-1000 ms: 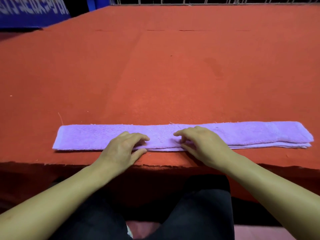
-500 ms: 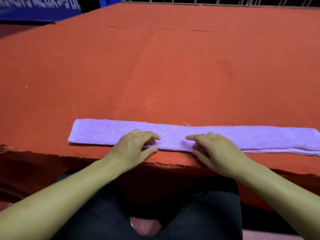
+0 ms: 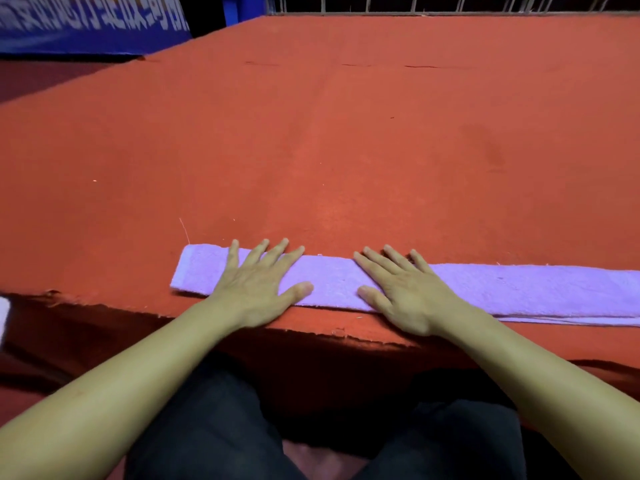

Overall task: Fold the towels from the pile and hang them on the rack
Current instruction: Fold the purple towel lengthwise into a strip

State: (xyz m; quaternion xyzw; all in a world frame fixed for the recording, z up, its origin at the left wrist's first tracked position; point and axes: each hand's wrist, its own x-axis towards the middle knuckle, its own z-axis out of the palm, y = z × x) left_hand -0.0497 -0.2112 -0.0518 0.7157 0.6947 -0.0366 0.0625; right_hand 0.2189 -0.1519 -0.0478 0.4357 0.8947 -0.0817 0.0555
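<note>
Two flat spread hands, left hand (image 3: pixel 258 289), right hand (image 3: pixel 403 292), pressing folded purple towel (image 3: pixel 519 289), red table (image 3: pixel 311 150)

Perhaps a hall: red-felt table (image 3: pixel 346 133), blue banner (image 3: pixel 86 26).

My forearms are bare right up to where the picture cuts them off, no sleeves showing. My left hand (image 3: pixel 258 289) and right hand (image 3: pixel 405 292) wear no rings, watch or gloves. On my legs are dark, near-black trousers (image 3: pixel 214 434).
</note>
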